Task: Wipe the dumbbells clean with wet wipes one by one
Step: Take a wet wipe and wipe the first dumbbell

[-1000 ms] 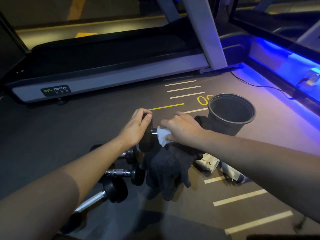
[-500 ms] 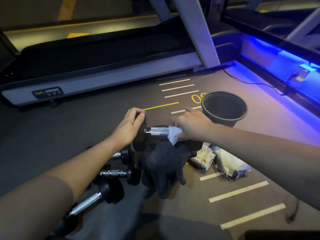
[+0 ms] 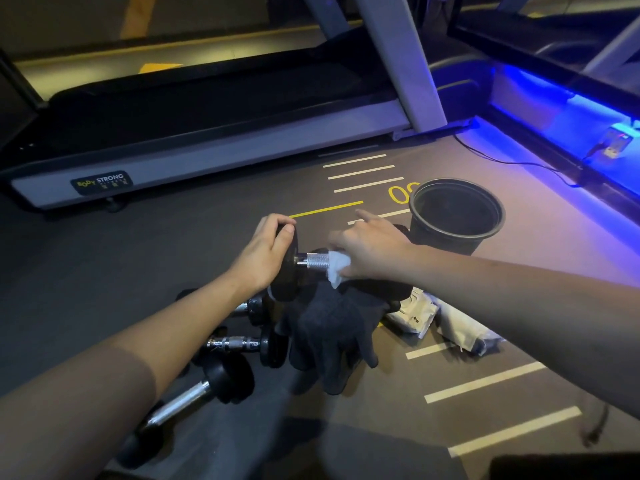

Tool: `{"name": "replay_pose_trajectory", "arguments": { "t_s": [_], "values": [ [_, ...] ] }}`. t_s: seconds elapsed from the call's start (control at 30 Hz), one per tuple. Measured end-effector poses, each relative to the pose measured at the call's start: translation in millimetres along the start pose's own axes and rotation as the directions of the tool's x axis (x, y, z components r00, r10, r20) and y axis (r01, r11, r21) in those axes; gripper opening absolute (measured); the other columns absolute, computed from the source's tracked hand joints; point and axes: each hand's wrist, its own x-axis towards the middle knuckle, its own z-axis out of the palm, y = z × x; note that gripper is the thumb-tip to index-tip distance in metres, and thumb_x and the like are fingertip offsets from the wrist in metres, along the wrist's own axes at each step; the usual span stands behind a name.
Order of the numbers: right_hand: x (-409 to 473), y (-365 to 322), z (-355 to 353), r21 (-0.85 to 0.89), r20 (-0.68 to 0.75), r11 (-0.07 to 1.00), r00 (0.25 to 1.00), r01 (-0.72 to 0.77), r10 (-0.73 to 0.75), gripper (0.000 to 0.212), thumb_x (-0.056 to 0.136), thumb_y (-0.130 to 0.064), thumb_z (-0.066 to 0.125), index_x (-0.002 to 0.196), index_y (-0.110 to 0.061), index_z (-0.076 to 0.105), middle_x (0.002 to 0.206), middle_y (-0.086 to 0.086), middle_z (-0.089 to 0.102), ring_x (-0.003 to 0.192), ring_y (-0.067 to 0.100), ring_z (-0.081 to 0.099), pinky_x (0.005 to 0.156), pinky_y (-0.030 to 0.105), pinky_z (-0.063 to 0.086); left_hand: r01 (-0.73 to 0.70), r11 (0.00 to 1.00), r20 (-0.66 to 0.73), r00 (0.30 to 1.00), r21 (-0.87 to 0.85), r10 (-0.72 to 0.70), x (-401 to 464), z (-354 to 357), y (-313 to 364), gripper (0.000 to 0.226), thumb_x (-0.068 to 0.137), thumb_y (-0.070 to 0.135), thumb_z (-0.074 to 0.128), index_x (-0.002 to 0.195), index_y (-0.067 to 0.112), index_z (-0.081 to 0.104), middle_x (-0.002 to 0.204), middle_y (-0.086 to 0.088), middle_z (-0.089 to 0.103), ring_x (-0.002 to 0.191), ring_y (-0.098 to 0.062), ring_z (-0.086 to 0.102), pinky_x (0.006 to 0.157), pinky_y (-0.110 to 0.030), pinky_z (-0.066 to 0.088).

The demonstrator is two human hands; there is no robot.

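Stretching across the top of the view, a treadmill (image 3: 207, 157) is being shown standing on the dark gym floor (image 3: 104, 271), which is being crossed by painted white and yellow lines. To the right, a blue-lit strip (image 3: 568, 109) is being seen along the floor's edge, with a dark cable (image 3: 512, 161) lying near it. A black bucket (image 3: 456, 216) is being kept upright on the floor just beyond the right hand; its inside is being seen only as dark, so its contents cannot be told. A pair of dark gloves (image 3: 332, 337) is being left draped below the hands, and white wipe packets (image 3: 446, 323) are lying on the floor just right of them. Three more dumbbells (image 3: 214, 372) are lying on the floor beneath the left forearm. The dumbbell (image 3: 294, 261) being cleaned is being held above the gloves, handle level. Its black end plate is being gripped by the left hand (image 3: 266, 258), fingers curled over the rim. Its knurled metal handle is being clasped through a white wet wipe (image 3: 337, 268) by the right hand (image 3: 374, 251), the index finger being held out straight.
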Motion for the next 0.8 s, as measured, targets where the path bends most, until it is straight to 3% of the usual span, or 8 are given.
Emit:
{"name": "replay_pose_trajectory", "arguments": {
  "t_s": [0.13, 0.23, 0.3, 0.53, 0.8],
  "values": [
    [9, -10, 2, 0.022, -0.039, 1.0, 0.999, 0.011, -0.01, 0.035, 0.081, -0.045, 0.068, 0.109, -0.026, 0.058, 0.092, 0.003, 0.072, 0.1, 0.026, 0.065, 0.111, 0.039, 0.03, 0.007, 1.0, 0.01, 1.0, -0.006, -0.007, 0, -1, 0, 0.026, 0.107, 0.034, 0.036, 0.124, 0.024, 0.053, 0.129, 0.009, 0.047, 0.117, -0.006, 0.046, 0.095, -0.026, 0.03],
    [14, -17, 2, 0.112, -0.056, 0.994, 0.998, -0.005, 0.012, 0.038, 0.081, -0.045, 0.069, 0.111, -0.025, 0.057, 0.099, 0.004, 0.07, 0.099, 0.028, 0.063, 0.086, 0.036, 0.043, 0.016, 1.0, 0.023, 1.0, -0.007, -0.016, -2, -2, 1, 0.027, 0.107, 0.035, 0.036, 0.126, 0.024, 0.052, 0.129, 0.01, 0.046, 0.117, -0.006, 0.045, 0.095, -0.027, 0.031],
    [18, -20, 3, 0.179, -0.03, 0.983, 0.999, -0.031, 0.037, 0.038, 0.079, -0.042, 0.071, 0.11, -0.027, 0.056, 0.1, 0.005, 0.067, 0.099, 0.031, 0.063, 0.073, 0.036, 0.043, 0.02, 1.0, 0.021, 1.0, -0.006, -0.02, -3, -2, 0, 0.026, 0.107, 0.036, 0.036, 0.125, 0.026, 0.052, 0.129, 0.011, 0.046, 0.116, -0.005, 0.045, 0.095, -0.028, 0.032],
    [16, -16, 7, 0.265, -0.002, 0.964, 0.999, -0.031, 0.032, 0.042, 0.08, -0.037, 0.072, 0.117, -0.026, 0.055, 0.104, 0.005, 0.067, 0.1, 0.03, 0.062, 0.071, 0.035, 0.044, 0.012, 1.0, 0.035, 0.999, -0.004, -0.012, -4, -3, 3, 0.027, 0.107, 0.037, 0.036, 0.126, 0.025, 0.052, 0.129, 0.012, 0.046, 0.114, -0.003, 0.045, 0.092, -0.023, 0.03],
    [2, 0, 0, 0.186, 0.043, 0.983, 0.999, -0.01, 0.002, 0.045, 0.08, -0.036, 0.071, 0.119, -0.03, 0.052, 0.105, 0.007, 0.065, 0.101, 0.032, 0.061, 0.067, 0.034, 0.037, -0.026, 1.0, 0.05, 0.998, 0.001, 0.025, -10, -5, 2, 0.025, 0.107, 0.036, 0.037, 0.126, 0.027, 0.051, 0.131, 0.011, 0.046, 0.117, -0.003, 0.045, 0.094, -0.023, 0.03]
  ]
}}
